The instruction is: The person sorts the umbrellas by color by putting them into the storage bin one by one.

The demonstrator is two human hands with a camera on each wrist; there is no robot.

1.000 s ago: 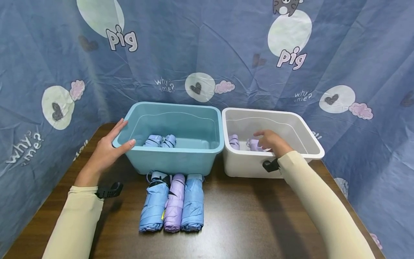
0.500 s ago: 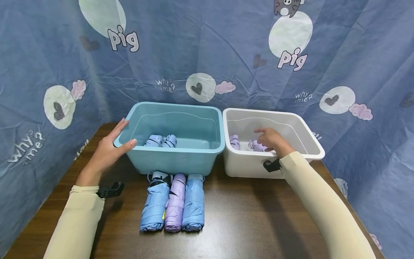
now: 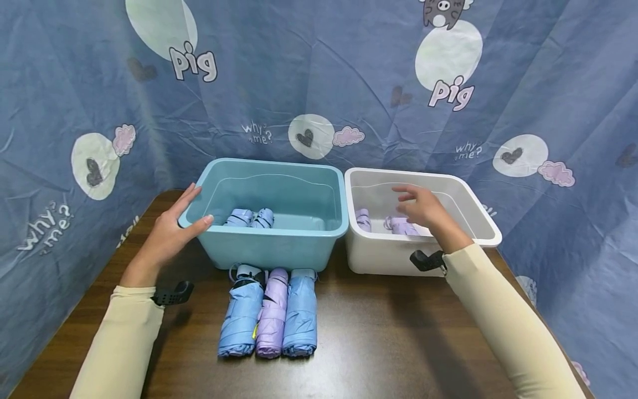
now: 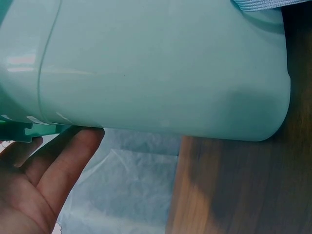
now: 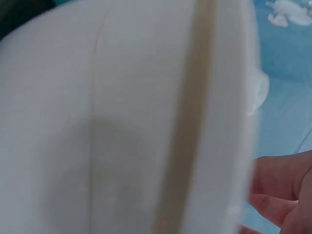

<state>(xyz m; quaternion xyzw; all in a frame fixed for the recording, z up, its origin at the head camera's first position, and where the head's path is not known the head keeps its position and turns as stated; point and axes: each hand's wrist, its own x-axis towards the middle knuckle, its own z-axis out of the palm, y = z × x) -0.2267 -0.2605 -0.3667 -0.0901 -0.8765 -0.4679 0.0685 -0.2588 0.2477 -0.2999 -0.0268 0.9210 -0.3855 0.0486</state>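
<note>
My left hand point(image 3: 169, 230) rests against the left end of a teal bin point(image 3: 269, 249), thumb by the front rim and fingers extended; the left wrist view has its fingers point(image 4: 70, 165) at the bin's wall. Two rolled blue umbrellas, one point(image 3: 239, 217) beside the other point(image 3: 262, 218), are inside. Over the white bin point(image 3: 379, 256) hovers my right hand point(image 3: 426, 210), fingers loosely bent, nothing held. Beneath it lies a purple umbrella point(image 3: 401, 226), with another purple umbrella point(image 3: 363, 220) to its left. The white bin's wall mostly fills the blurred right wrist view.
In front of the teal bin, three folded umbrellas lie side by side on the brown table point(image 3: 369, 332): a blue one point(image 3: 241, 318), a purple one point(image 3: 271, 321) and another blue one point(image 3: 300, 316). A blue patterned cloth point(image 3: 319, 72) hangs behind both bins.
My right hand has let go of the purple umbrella, which now lies in the white bin, and has risen above it. The left hand stays at the teal bin.
</note>
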